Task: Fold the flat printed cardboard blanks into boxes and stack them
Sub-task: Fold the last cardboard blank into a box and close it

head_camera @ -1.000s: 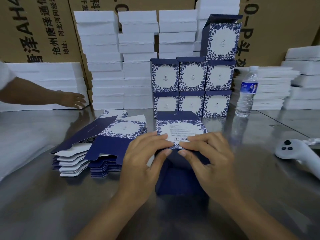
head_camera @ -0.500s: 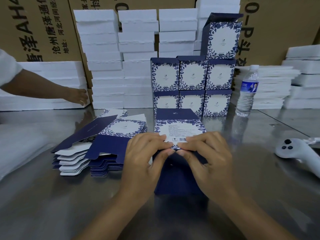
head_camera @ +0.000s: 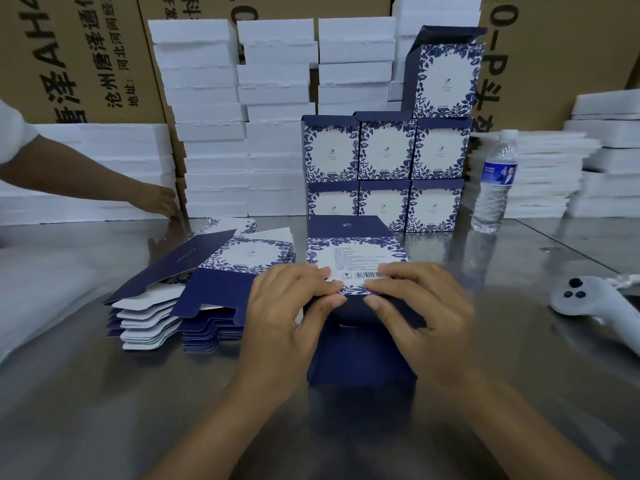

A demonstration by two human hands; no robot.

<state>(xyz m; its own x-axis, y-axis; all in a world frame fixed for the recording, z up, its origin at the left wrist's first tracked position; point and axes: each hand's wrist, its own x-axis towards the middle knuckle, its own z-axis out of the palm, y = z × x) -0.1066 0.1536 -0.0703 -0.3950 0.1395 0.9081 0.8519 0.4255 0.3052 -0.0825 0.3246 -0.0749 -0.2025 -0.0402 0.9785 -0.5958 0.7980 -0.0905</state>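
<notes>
Head view: half-formed box [head_camera: 356,256] lies on table [head_camera: 519,393], dead centre, right in front of person. Long axis runs near-to-far; barcode panel up, navy flap [head_camera: 360,358] spread toward person. Left hand [head_camera: 287,306] and right hand [head_camera: 422,306] equally near, mirrored. Each grip clamped on panel's near edge, fingers on top, thumbs below. Judgement: next fold goes at that edge. Box blue-floral on white, navy ends. Flat blanks [head_camera: 207,271] just left; finished boxes [head_camera: 384,150] stacked behind.
</notes>
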